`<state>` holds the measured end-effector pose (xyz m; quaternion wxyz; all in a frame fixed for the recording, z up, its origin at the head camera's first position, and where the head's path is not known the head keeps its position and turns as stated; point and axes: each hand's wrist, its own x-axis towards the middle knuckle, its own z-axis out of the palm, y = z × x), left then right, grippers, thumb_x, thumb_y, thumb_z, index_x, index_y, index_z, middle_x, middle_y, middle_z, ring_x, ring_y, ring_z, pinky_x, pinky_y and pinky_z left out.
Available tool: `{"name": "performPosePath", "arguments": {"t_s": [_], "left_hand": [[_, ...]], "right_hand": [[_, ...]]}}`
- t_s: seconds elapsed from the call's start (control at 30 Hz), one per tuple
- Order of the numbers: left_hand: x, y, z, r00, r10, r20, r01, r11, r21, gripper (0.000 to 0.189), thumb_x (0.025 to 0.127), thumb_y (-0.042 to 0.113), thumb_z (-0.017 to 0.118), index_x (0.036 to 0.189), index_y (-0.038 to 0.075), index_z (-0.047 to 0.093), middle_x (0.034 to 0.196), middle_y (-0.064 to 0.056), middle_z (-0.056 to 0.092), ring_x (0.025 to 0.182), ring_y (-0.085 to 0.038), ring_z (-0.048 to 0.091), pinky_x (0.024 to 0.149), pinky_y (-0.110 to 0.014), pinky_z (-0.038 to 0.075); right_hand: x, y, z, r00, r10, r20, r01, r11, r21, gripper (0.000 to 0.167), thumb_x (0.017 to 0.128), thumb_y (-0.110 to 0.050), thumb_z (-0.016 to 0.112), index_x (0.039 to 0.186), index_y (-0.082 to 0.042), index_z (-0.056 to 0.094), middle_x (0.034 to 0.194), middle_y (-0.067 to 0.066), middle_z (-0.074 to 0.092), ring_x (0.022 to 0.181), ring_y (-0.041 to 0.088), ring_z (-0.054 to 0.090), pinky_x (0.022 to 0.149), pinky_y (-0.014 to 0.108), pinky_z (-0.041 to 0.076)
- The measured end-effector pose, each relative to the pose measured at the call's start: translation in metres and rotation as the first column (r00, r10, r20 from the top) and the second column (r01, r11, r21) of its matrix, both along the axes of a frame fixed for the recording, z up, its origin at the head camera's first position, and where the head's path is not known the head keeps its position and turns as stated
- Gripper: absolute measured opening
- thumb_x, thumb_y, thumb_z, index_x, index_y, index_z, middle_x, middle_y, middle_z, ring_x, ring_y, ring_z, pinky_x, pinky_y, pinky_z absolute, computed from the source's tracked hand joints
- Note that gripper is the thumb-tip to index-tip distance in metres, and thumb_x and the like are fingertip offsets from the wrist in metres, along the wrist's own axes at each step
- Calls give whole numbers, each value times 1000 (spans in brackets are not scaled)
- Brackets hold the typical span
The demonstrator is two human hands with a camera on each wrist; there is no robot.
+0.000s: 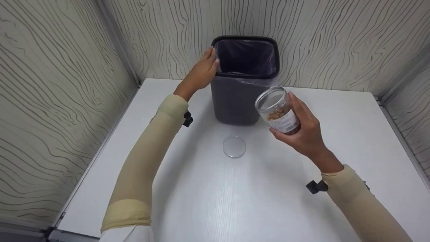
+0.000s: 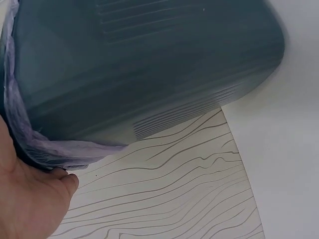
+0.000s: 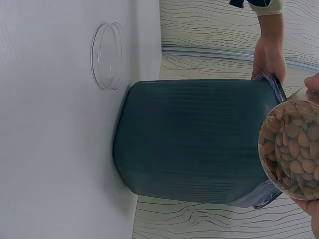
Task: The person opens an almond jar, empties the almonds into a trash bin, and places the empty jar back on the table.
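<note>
A clear plastic jar (image 1: 278,111) with a white label and almonds (image 3: 296,149) inside is tilted, its uncovered mouth toward the bin. My right hand (image 1: 304,129) grips it around the side, in front of the bin's right side. At the back of the table stands a dark trash bin (image 1: 235,101), lined with a translucent plastic bag (image 1: 247,80) folded over its rim. My left hand (image 1: 203,69) holds the bin's left rim, with fingertips curled against the outside in the left wrist view. The round clear lid (image 1: 234,147) lies on the table before the bin.
The white table (image 1: 201,201) reaches back to a panel wall (image 1: 168,37) with a wood-grain line pattern, close behind the bin. Similar panels (image 1: 50,101) rise at the left and right sides, with metal framing along the edges.
</note>
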<state>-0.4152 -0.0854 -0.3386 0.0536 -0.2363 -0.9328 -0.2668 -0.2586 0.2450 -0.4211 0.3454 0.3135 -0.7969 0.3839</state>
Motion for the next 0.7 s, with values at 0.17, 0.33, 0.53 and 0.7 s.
{"name": "performPosePath", "arguments": {"t_s": [0.17,0.33,0.53,0.7], "left_hand": [[1,1,0,1000,6,1,-6,1000,3,61,113,36,19,161,0,10,170,-14,3,156,-21,5,124,-30,11],[2,2,1,1000,6,-2,-6,1000,1,62,113,37,19,161,0,10,170,-14,3,156,-21,4,124,-31,10],[2,3,1,1000,2,6,-2,1000,-11,62,113,37,18,161,1,8,170,-13,2,156,-22,4,124,-31,10],[1,3,3,999,12,36,-11,1000,-17,63,113,39,18,162,3,3,170,-13,-2,156,-20,1,124,-31,9]], "right_hand": [[-3,2,3,1000,-14,-5,14,1000,6,103,63,-9,93,153,-1,41,145,11,54,120,28,58,102,27,44],[-4,5,8,999,-35,-3,35,999,10,108,63,-8,94,155,-2,37,145,11,54,120,28,58,103,26,44],[-6,7,11,998,-58,-14,58,998,-8,108,61,-7,95,154,-3,40,143,10,56,118,28,59,101,25,44],[-11,11,14,996,-84,-31,83,996,-27,104,63,-12,95,153,-4,42,141,11,57,121,27,58,102,32,45]]}}
